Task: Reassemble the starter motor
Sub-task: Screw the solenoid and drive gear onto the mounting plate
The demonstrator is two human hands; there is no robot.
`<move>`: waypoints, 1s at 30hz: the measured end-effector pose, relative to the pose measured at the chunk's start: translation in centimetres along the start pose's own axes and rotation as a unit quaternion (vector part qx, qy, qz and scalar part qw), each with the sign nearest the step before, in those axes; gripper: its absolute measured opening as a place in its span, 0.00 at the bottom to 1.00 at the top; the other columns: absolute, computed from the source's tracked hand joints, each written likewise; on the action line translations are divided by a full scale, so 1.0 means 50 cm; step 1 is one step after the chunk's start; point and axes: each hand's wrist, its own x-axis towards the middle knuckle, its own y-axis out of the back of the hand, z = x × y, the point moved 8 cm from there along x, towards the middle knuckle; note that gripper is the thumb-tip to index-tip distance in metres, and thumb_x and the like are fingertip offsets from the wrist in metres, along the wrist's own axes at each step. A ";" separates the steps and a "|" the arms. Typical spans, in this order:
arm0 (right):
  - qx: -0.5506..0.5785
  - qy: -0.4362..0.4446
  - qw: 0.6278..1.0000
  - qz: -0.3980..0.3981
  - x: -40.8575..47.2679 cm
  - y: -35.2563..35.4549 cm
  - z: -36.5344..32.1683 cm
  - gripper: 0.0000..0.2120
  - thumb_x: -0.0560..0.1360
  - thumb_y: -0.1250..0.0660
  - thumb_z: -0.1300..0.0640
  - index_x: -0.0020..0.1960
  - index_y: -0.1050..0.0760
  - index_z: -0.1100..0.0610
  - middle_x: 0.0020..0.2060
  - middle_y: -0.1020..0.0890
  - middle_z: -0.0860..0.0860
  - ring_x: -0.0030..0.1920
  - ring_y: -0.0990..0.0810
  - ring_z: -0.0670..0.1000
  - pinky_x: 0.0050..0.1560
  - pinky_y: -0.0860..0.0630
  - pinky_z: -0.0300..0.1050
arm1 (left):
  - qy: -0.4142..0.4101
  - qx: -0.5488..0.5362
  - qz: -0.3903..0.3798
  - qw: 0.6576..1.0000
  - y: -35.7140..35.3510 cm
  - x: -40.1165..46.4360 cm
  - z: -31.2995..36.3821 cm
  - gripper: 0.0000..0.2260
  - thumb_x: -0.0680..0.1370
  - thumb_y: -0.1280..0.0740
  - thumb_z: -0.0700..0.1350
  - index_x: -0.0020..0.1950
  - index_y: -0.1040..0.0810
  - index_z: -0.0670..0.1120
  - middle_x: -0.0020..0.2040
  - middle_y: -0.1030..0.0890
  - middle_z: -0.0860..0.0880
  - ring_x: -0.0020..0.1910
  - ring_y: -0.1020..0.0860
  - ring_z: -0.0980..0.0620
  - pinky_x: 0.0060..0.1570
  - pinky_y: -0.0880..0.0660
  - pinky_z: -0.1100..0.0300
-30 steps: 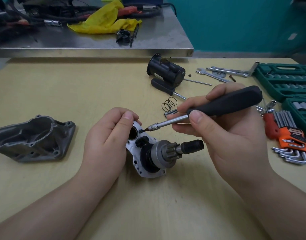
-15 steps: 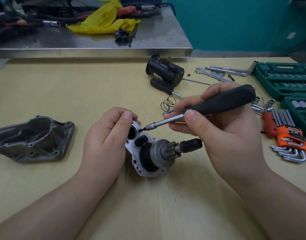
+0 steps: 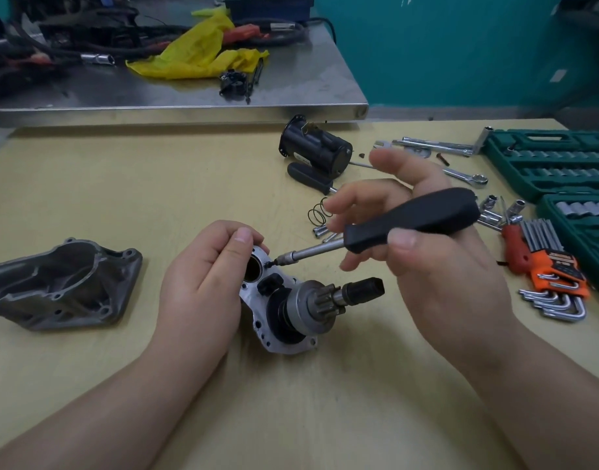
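Screw-driving step: left hand (image 3: 203, 283) clasps plate (image 3: 277, 334), right hand (image 3: 427, 252) loosely grips screwdriver (image 3: 410, 220) on screw (image 3: 268, 264) at 12 o'clock; regrip needed next.

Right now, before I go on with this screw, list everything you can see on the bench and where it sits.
Plate with pinion gear: one, silver and black, centre of the table, held.
Screwdriver: one, black handle, tip on a screw in the plate.
Nose housing: one, grey, left.
Motor body: one, black, lying at the back.
Second screwdriver: one, black handle, beside the motor body.
Spring: one, wire, behind the right hand.
Wrenches: several, silver, back right.
Socket cases: two, green, right edge.
Hex keys: one set, orange holder, right.
Yellow rag: one, on the steel bench.
Left hand: grips the plate.
Right hand: thumb on the handle, fingers spread.
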 end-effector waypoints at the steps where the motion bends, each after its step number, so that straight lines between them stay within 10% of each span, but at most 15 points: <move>1: 0.000 0.005 1.000 -0.001 -0.001 -0.002 -0.003 0.29 0.73 0.34 0.60 0.73 0.33 0.55 0.57 0.17 0.59 0.57 0.18 0.61 0.48 0.19 0.59 | -0.002 0.000 0.000 1.000 -0.001 0.000 -0.001 0.12 0.84 0.37 0.52 0.50 0.16 0.51 0.44 0.14 0.51 0.42 0.18 0.53 0.43 0.24 0.57; 5: -0.041 0.079 0.995 0.045 -0.016 -0.009 -0.020 0.31 0.78 0.31 0.69 0.76 0.38 0.53 0.53 0.15 0.61 0.56 0.15 0.60 0.53 0.16 0.55 | -0.008 0.003 0.005 1.000 0.002 0.001 -0.002 0.11 0.85 0.37 0.49 0.50 0.15 0.52 0.43 0.14 0.52 0.40 0.19 0.58 0.39 0.24 0.68; 9: -0.061 0.114 0.988 0.086 -0.020 -0.001 -0.029 0.38 0.77 0.28 0.70 0.78 0.42 0.51 0.53 0.16 0.61 0.55 0.14 0.60 0.49 0.14 0.54 | -0.003 0.012 0.006 1.000 0.002 0.001 -0.004 0.11 0.85 0.37 0.52 0.51 0.15 0.52 0.44 0.14 0.52 0.42 0.19 0.56 0.42 0.23 0.59; 30: -0.055 0.134 0.974 0.172 -0.032 0.032 -0.031 0.22 0.85 0.41 0.66 0.77 0.35 0.54 0.66 0.20 0.61 0.57 0.13 0.59 0.50 0.14 0.54 | -0.010 0.018 0.013 1.000 0.004 -0.002 0.010 0.12 0.88 0.36 0.43 0.49 0.15 0.50 0.43 0.15 0.51 0.39 0.21 0.63 0.39 0.27 0.74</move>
